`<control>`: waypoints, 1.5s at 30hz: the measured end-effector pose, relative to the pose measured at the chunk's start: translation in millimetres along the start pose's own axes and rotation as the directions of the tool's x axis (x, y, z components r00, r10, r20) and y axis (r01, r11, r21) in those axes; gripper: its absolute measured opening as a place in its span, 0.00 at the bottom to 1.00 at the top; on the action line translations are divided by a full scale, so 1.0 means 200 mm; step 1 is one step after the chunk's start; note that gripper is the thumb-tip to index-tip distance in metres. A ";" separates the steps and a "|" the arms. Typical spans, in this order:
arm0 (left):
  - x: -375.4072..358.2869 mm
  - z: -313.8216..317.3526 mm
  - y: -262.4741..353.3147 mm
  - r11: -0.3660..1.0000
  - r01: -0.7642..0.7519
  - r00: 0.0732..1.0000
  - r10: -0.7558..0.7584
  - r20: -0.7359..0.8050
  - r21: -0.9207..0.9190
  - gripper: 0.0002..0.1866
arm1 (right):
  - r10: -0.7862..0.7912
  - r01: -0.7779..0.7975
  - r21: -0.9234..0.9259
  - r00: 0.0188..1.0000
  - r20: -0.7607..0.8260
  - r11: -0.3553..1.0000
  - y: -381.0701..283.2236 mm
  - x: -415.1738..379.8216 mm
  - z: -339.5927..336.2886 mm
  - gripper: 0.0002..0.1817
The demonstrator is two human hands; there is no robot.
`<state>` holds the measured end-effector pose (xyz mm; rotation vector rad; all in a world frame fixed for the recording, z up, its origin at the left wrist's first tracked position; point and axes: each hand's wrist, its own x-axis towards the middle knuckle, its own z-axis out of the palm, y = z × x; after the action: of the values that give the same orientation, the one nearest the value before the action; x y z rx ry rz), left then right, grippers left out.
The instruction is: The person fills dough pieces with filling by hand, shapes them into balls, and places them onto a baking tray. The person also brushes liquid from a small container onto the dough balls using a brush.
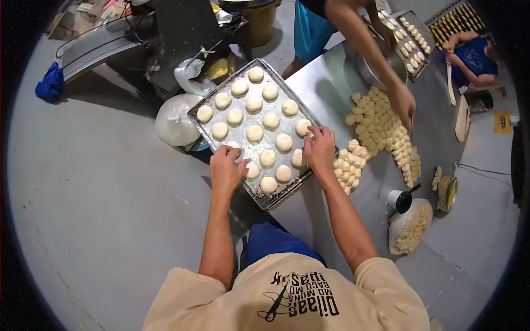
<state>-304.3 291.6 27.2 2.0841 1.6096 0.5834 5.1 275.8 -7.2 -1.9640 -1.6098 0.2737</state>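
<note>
A worn metal baking tray (208, 128) lies tilted in front of me, bearing rows of round white dough balls (254, 133). Over its left rim, my left hand (225, 170) is closed, its bent fingers on a dough ball (233, 145) near the edge and its thumb beside another. Across from it my right hand (321, 148) reaches over the right rim, fingers curled against a dough ball (302, 127) there. Both palms face down, so their undersides are hidden. Just right of my right hand lies a pile of small cut dough pieces (349, 167).
A co-worker's hand (402, 102) reaches to more dough pieces (372, 124) on the metal table (309, 74). A bag of crumbs (409, 226) and a black-handled white cup (395, 199) stand at right. Filled trays (411, 38) and another person (472, 58) are behind. A plastic bag (175, 120) sits left.
</note>
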 end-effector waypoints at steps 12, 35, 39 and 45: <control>0.11 0.25 0.28 0.989 -0.039 0.968 0.001 0.253 0.144 0.30 | -0.321 0.330 -0.019 0.930 0.181 0.944 -0.07 0.05 0.01 0.30; -0.05 0.14 0.14 0.981 0.162 0.933 -0.187 0.307 0.105 0.30 | -0.274 0.258 0.097 0.936 0.223 0.961 -0.30 -0.15 0.17 0.28; -0.07 0.15 0.15 0.988 0.092 0.973 -0.117 0.198 0.127 0.29 | -0.204 0.184 0.157 0.972 0.119 0.970 -0.30 -0.16 0.09 0.27; -0.10 0.13 0.13 0.998 0.039 0.996 -0.036 -0.079 0.039 0.18 | -0.063 0.056 0.087 0.994 0.086 0.995 -0.09 -0.35 -0.11 0.19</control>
<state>-273.6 263.8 19.5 2.0793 1.7137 0.6317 -16.4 204.1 5.9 -1.8603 -1.6821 0.4042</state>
